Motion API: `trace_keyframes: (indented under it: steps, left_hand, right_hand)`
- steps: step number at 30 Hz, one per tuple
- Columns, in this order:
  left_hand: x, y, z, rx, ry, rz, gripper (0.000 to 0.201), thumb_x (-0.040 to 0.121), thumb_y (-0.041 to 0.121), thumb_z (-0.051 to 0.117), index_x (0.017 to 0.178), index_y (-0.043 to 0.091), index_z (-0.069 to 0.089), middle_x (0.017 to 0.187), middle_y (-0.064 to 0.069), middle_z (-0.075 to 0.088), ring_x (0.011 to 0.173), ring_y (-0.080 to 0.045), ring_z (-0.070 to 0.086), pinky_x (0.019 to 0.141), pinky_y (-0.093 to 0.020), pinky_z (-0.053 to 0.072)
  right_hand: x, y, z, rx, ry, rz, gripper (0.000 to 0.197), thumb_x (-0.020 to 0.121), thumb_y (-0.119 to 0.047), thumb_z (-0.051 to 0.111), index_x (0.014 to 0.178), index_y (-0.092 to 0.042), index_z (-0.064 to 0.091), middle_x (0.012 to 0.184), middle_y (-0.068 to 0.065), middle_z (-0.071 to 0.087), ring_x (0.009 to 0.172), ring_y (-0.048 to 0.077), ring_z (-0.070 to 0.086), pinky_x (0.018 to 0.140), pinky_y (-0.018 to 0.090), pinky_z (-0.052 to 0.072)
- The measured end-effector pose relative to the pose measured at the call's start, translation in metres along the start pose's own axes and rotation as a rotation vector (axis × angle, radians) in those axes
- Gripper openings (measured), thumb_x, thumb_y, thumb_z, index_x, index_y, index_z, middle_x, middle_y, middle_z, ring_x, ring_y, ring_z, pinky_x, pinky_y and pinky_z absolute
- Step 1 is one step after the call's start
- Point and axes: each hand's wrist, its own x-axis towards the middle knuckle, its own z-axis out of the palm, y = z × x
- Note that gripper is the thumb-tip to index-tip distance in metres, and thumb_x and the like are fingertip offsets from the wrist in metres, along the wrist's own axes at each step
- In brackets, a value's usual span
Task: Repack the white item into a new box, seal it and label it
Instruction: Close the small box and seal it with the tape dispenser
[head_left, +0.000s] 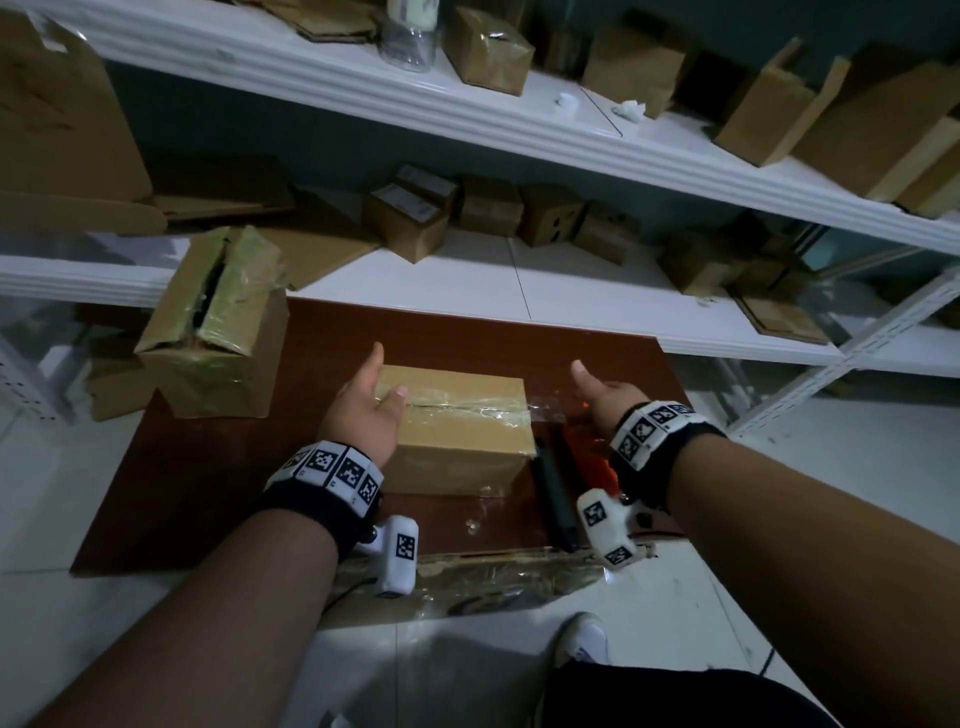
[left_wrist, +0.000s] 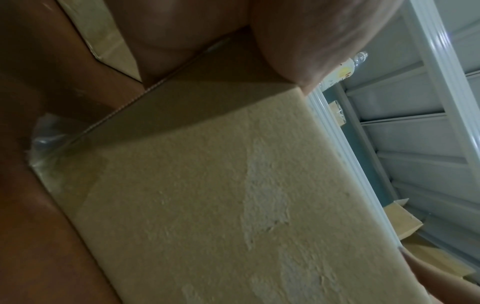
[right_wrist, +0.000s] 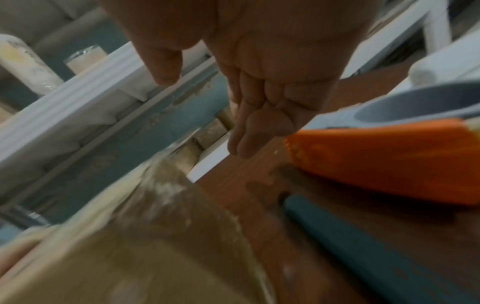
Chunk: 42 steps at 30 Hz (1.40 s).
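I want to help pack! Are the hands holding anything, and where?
Nothing is truly gripped. The left hand rests flat against the left end of the taped box, thumb on top. The right hand is open beside it, holding nothing.

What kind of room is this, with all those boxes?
Most likely a storeroom or packing room: white shelves hold cardboard boxes, a taped box sits on the brown table, and what looks like an orange tape dispenser lies beside it.
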Motion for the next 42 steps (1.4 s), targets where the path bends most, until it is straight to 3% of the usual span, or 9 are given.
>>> trace_keyframes:
  steps: [3,11,18,21,25,29,32,38,42]
  left_hand:
    - [-0.002,0.001,-0.001,0.015,0.001,0.012,0.058,0.1,0.036,0.052,0.151,0.049,0.026,0.159,0.004,0.034,0.142,-0.026,0.038,0.114,-0.041,0.034]
    - [-0.002,-0.001,-0.001,-0.006,-0.007,0.044,0.057,0.101,0.033,0.052,0.151,0.046,0.028,0.158,0.002,0.035,0.141,-0.024,0.04,0.11,-0.036,0.034]
    - [0.002,-0.002,-0.001,0.008,-0.034,0.069,0.058,0.1,0.03,0.052,0.152,0.041,0.029,0.158,-0.002,0.034,0.142,-0.024,0.038,0.111,-0.036,0.032]
    - [0.0,-0.002,-0.002,-0.004,-0.032,0.071,0.058,0.1,0.031,0.052,0.152,0.042,0.03,0.158,-0.001,0.035,0.141,-0.023,0.038,0.111,-0.035,0.031]
    - [-0.005,0.002,-0.004,-0.023,-0.033,0.049,0.061,0.101,0.031,0.052,0.153,0.044,0.025,0.159,0.003,0.033,0.142,-0.023,0.037,0.109,-0.032,0.031]
    - [-0.009,0.011,-0.006,-0.077,-0.035,-0.055,0.075,0.099,0.033,0.056,0.158,0.037,0.01,0.161,0.0,0.028,0.143,-0.026,0.036,0.109,-0.031,0.031]
    - [-0.007,0.013,-0.008,-0.08,-0.038,-0.142,0.079,0.097,0.04,0.058,0.159,0.024,0.011,0.161,-0.005,0.028,0.145,-0.03,0.032,0.115,-0.041,0.028]
    - [0.008,0.009,-0.014,-0.12,-0.158,-0.34,0.068,0.096,0.061,0.044,0.141,0.011,0.052,0.141,-0.013,0.053,0.126,-0.032,0.051,0.094,-0.031,0.033]
    - [0.011,0.01,-0.015,-0.077,-0.188,-0.365,0.069,0.096,0.063,0.041,0.137,0.01,0.056,0.138,-0.015,0.055,0.119,-0.03,0.054,0.098,-0.033,0.037]
  right_hand:
    - [-0.017,-0.011,0.021,0.091,-0.04,-0.045,0.051,0.094,-0.056,0.052,0.126,-0.016,0.057,0.11,-0.002,0.065,0.099,0.022,0.063,0.087,0.036,0.049]
    - [0.008,0.004,0.073,0.21,0.01,-0.109,0.004,0.097,-0.026,0.06,0.097,-0.022,0.059,0.103,0.008,0.073,0.094,0.029,0.07,0.089,0.044,0.057]
    - [-0.006,0.009,0.069,-0.293,-0.16,0.009,0.041,0.098,-0.013,0.056,0.136,-0.002,0.051,0.14,0.016,0.051,0.13,0.032,0.049,0.101,0.034,0.038]
    - [0.003,-0.005,0.06,-0.133,-0.06,0.021,0.063,0.094,-0.052,0.051,0.138,-0.006,0.049,0.136,0.017,0.057,0.123,0.034,0.055,0.104,0.039,0.042]
    - [-0.003,-0.036,0.05,0.349,-0.253,0.206,0.134,0.038,-0.104,0.04,0.139,-0.017,0.047,0.144,0.015,0.05,0.13,0.041,0.048,0.107,0.06,0.033]
    - [-0.034,-0.061,0.058,0.149,-0.242,0.107,0.127,0.049,-0.103,0.035,0.133,-0.009,0.053,0.121,0.011,0.064,0.102,0.035,0.063,0.096,0.048,0.048]
    - [-0.034,-0.05,0.069,-0.142,-0.167,-0.017,0.107,0.076,-0.089,0.033,0.145,-0.008,0.043,0.146,0.016,0.049,0.124,0.036,0.054,0.103,0.042,0.043]
    - [-0.031,-0.036,0.074,-0.21,-0.191,0.052,0.112,0.073,-0.092,0.032,0.148,-0.009,0.04,0.154,0.013,0.04,0.135,0.033,0.045,0.114,0.042,0.028]
    - [-0.035,-0.036,0.069,-0.137,-0.223,0.057,0.115,0.063,-0.092,0.05,0.143,-0.009,0.046,0.142,0.016,0.051,0.114,0.039,0.058,0.099,0.047,0.047]
